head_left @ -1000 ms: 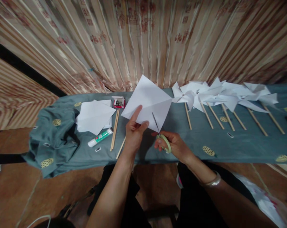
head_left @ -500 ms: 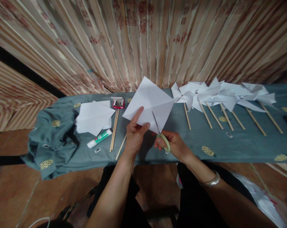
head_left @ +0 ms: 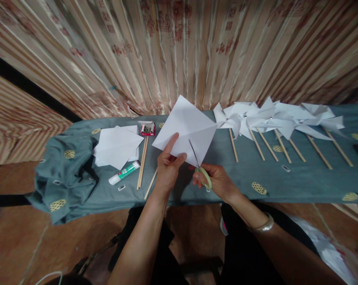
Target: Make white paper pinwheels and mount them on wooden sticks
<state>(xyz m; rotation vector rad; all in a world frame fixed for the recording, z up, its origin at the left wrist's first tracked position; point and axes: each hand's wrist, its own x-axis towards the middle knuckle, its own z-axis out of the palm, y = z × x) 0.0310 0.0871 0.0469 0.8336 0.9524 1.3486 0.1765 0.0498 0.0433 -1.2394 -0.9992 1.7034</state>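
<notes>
A square sheet of white paper point(head_left: 190, 118) with crease lines is held up, one corner pointing away from me. My left hand point(head_left: 169, 164) grips its near left edge, thumb and forefinger lying on top. In my right hand point(head_left: 216, 178) is a pair of scissors point(head_left: 206, 179) with pale green handles, fingers closed round them. A scissor blade lies over the paper, running from the near corner toward the middle. The other blade is hidden, apparently beneath the sheet.
Left on the cloth-covered table point(head_left: 241, 186) are stacked paper squares point(head_left: 116, 144), a glue stick point(head_left: 124, 173), a small red box of metal pins point(head_left: 148, 128) and wooden sticks point(head_left: 142, 162). Several white paper pinwheels point(head_left: 268, 118) on sticks lie to the right. A curtain point(head_left: 179, 51) hangs behind.
Almost nothing differs. The scissors have shifted very slightly toward the paper's middle; the left hand and the sheet stay nearly where they were.
</notes>
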